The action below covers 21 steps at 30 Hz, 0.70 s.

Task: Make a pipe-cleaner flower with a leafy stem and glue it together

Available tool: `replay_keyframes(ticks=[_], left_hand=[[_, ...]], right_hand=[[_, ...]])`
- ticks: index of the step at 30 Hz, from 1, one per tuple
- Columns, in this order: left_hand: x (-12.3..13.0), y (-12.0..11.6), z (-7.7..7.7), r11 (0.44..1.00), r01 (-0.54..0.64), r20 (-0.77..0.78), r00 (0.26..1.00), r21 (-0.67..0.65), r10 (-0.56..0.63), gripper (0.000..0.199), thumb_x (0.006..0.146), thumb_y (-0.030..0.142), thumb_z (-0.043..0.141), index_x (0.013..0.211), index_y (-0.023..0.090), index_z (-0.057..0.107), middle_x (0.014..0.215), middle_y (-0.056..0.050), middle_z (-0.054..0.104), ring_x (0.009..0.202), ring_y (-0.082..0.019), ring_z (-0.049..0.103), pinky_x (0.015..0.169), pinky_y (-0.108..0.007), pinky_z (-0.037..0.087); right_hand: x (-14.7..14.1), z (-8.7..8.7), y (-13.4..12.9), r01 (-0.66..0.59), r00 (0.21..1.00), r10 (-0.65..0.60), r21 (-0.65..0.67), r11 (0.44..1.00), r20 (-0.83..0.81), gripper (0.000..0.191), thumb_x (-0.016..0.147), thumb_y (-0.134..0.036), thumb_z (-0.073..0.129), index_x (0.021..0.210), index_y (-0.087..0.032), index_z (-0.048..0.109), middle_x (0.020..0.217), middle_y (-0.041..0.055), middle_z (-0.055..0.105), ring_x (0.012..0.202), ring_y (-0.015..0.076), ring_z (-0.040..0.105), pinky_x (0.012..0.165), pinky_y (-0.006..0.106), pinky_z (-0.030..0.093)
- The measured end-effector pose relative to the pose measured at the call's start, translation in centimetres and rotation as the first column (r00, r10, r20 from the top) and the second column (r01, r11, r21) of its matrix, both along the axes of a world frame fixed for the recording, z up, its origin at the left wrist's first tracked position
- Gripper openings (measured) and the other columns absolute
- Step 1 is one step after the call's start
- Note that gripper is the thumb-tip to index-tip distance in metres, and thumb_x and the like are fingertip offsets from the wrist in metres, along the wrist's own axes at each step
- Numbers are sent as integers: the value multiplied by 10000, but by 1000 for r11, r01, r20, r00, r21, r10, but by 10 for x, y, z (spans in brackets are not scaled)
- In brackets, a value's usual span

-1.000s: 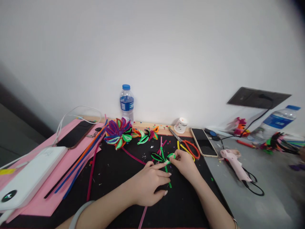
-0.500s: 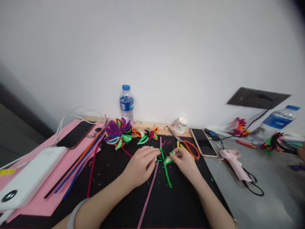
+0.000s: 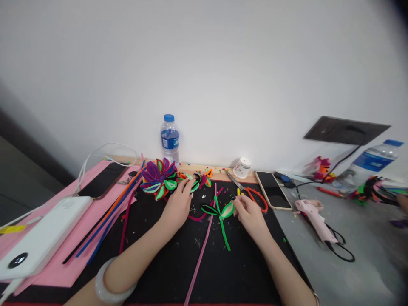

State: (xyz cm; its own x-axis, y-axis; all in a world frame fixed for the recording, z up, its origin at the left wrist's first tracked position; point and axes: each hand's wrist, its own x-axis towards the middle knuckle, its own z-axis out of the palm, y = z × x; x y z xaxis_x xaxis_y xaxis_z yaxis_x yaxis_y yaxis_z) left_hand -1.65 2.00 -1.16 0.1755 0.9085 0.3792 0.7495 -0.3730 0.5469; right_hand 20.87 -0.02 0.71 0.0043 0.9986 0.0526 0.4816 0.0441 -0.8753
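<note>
A green pipe-cleaner stem with leaves lies on the black mat. My right hand pinches the tip of its light-green right leaf. My left hand reaches over the small multicoloured leaf pieces, its fingers extended at their front edge; whether it touches them is hard to tell. To its left sits a large purple, green and orange pipe-cleaner flower. A long pink pipe cleaner passes beneath the green leaves.
Behind stand a water bottle and a paper cup. Orange-handled scissors, a phone and a pink glue gun lie right. At left are a white power bank, another phone and loose pipe cleaners.
My left hand has let go of the green piece and moved left and up to the small leaf pieces. The green piece's left leaf is now uncovered. My right hand has barely moved.
</note>
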Motion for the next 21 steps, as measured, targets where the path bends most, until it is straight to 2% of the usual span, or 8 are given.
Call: replay_keyframes(ticks=[6,10,15,18,21], left_hand=[[-2,11,-4,1000,2,79,997,-5,-2,476,766,27,373,1215,183,402,1146,-120,467,1016,-217,513,851,-377,438],[-4,11,-5,1000,22,159,987,19,-25,303,753,23,385,992,162,509,984,-79,523,896,-183,537,790,-335,453],[-4,6,3,998,31,233,972,47,-42,167,758,47,415,775,171,526,803,-27,531,779,-156,536,719,-300,451],[1,-3,12,992,97,292,949,84,-117,146,790,79,427,785,175,537,818,-28,549,798,-150,532,727,-289,445],[10,-17,19,959,252,312,908,126,-280,151,832,123,416,817,175,557,864,-44,564,840,-144,539,762,-281,443]], right_hand=[[-1,1,-1,11,1000,-11,24,1000,2,315,826,-451,405,661,-191,471,504,-28,482,402,104,407,407,222,307],[-1,2,-1,10,1000,-10,35,999,4,332,835,-436,393,625,-188,461,500,-24,463,416,103,408,409,216,305],[0,5,-2,69,997,-72,93,993,21,312,832,-450,387,701,-184,486,538,-5,476,470,127,438,439,226,332],[0,8,-4,102,995,-103,142,985,-1,272,821,-438,421,772,-180,494,560,-9,465,506,134,450,480,232,354],[-3,11,-7,25,999,-21,143,989,-32,241,820,-410,436,792,-178,497,577,-14,463,511,126,446,477,222,344]])
